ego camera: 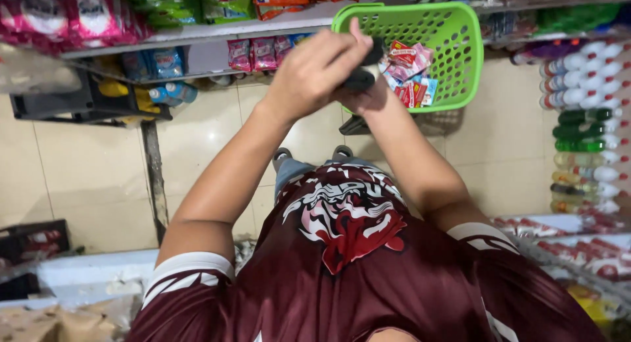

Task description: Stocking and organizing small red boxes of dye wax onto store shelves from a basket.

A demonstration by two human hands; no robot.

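Two bare arms reach forward from a person in a maroon jersey [355, 276] printed with a red and white animal design, seen from above in a small shop. Pale tiled floor [98, 177] fills the middle of the view. Far across it, shelves [197, 33] hold pink and green packets; at far right, rows of clear, green and yellow drink bottles [585, 118] lie stacked on their sides.

A green plastic basket [453, 46] hangs in front of the person, far and right of centre, tipped so its open side faces the camera. Inside, against its near left wall, sits a loose heap of small red, pink and blue sachets [411, 75].

The basket's black handle [361, 77] runs slantwise, from near-left up to far-right, along the basket's left edge. Both hands meet on it. The left hand [315, 72] lies on top, nearer the camera, its fingers curled round and pressed together over the handle, thumb pointing away toward the basket rim. The right hand [365, 98] sits beneath, mostly hidden by the left; it seems to close on the handle's lower end, though its fingers cannot be told clearly.

The sachets lie just to the right of both hands, close beyond the knuckles but not touching them. The left hand is the nearer to them. Below the hands, two grey shoe tips [312, 154] show on the floor.
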